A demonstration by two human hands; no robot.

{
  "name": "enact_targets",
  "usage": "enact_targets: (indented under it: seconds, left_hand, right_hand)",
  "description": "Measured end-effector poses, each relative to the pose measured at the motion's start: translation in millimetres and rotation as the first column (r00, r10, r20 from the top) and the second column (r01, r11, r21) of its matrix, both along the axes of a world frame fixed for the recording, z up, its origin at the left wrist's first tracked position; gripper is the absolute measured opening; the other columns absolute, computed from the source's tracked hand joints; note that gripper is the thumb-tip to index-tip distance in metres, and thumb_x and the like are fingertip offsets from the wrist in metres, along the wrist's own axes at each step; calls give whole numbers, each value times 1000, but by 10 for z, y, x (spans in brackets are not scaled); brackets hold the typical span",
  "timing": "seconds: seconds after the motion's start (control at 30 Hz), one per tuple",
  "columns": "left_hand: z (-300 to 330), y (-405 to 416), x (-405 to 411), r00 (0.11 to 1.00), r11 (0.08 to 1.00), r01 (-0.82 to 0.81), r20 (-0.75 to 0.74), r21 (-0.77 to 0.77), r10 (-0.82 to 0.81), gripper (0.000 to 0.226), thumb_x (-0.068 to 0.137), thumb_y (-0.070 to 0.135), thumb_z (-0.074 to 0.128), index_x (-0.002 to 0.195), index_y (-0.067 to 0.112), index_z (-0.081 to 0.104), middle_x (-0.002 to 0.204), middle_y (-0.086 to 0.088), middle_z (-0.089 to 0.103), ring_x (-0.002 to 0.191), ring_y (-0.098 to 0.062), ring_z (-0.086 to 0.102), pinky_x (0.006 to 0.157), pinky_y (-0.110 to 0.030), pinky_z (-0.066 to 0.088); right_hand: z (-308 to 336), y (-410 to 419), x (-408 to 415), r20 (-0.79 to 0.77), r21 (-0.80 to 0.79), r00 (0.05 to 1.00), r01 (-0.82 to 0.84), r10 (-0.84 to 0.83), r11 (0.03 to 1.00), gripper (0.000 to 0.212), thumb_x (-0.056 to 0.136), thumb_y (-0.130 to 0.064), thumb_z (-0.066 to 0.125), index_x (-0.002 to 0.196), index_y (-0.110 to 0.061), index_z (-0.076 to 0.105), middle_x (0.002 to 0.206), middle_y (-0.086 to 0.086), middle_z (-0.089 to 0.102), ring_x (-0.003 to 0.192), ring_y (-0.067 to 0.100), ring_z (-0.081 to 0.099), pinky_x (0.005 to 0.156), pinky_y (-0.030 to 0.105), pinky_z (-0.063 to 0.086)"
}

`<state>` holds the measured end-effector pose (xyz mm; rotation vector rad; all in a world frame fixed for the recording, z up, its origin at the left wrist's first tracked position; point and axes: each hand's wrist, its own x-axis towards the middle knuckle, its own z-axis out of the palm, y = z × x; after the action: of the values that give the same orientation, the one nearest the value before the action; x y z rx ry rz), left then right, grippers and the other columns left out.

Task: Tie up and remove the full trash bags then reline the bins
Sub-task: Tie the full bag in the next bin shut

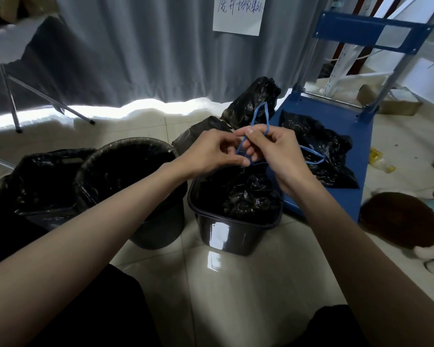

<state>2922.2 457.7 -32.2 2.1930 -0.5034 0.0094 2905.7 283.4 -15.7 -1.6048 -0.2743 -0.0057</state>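
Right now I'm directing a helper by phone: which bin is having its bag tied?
Start at the blue cart on the right. Against its near left corner stands the square bin, directly under both hands working the blue drawstring. Unlike the round bin beside it, it is glossy and straight-sided.

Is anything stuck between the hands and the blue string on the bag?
No. Both the left hand and right hand already pinch the blue drawstring directly, above the black bag in the rectangular bin. Nothing visible lies between them.

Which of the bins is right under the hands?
The rectangular bin, right of the round bin; both hands work a blue drawstring above it.
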Motion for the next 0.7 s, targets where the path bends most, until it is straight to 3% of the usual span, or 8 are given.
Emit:
enact_targets:
  seconds: [0.07,0.13,0.2,0.3,0.37,0.43,0.6,0.7]
  left_hand:
    - [-22,-16,17,999,998,-33,41,54,31,23,74,35,81,60,26,66,50,15,54,50,5,44,54,-14,34]
    - [-22,9,35,995,995,-90,37,33,88,15,76,33,80,66,24,74,55,15,63,53,7,51,59,-17,39]
    - [-12,51,54,991,992,-129,22,3,129,14,78,32,79,70,20,76,57,14,65,53,8,54,60,-16,41]
    - [-11,74,67,989,988,-149,-12,-36,148,12,79,25,80,70,20,74,55,14,64,51,5,54,54,-10,39]
    - [-11,61,57,988,987,-153,-16,-49,152,13,78,25,80,68,21,73,60,8,68,54,0,58,56,-10,41]
    - [-2,45,43,988,987,-154,-9,-49,153,14,78,25,80,66,23,72,65,3,71,57,-1,61,59,-11,44]
    - [1,56,60,976,974,-219,5,-49,220,21,77,23,81,61,26,68,55,8,65,48,4,57,50,-7,40]
    - [-35,71,48,970,969,-240,-49,-65,237,18,80,25,79,66,19,69,50,7,64,46,0,58,48,-8,41]
  right_hand:
    - [11,-6,-12,4,-55,1000,18,-18,998,22,94,-18,65,113,-9,70,83,9,67,64,11,59,60,23,51]
    - [0,-47,2,4,-246,994,106,-108,963,41,85,-28,75,122,-15,63,93,4,70,68,12,61,63,27,52]
    - [-25,-97,2,-25,-443,992,99,-122,891,48,76,-36,82,116,-15,65,92,2,72,69,11,61,66,27,51]
    - [-127,-82,-53,-101,-581,994,-32,-33,813,29,73,-29,86,94,-14,75,78,1,73,60,4,61,63,22,48]
    - [-220,-15,-78,-71,-643,997,-23,-30,765,14,75,-23,84,83,-16,75,75,0,72,69,8,64,72,29,54]
    - [-301,45,-88,-32,-685,998,19,-57,728,12,77,-22,82,77,-22,70,72,-4,66,75,13,64,78,34,55]
    - [-461,38,-57,5,-717,995,76,-104,693,17,79,-17,79,70,-20,65,64,-7,59,67,12,58,70,32,53]
    - [-472,-27,-44,-47,-688,997,16,-66,726,13,77,-21,82,78,-17,70,60,-9,60,61,4,55,65,26,46]
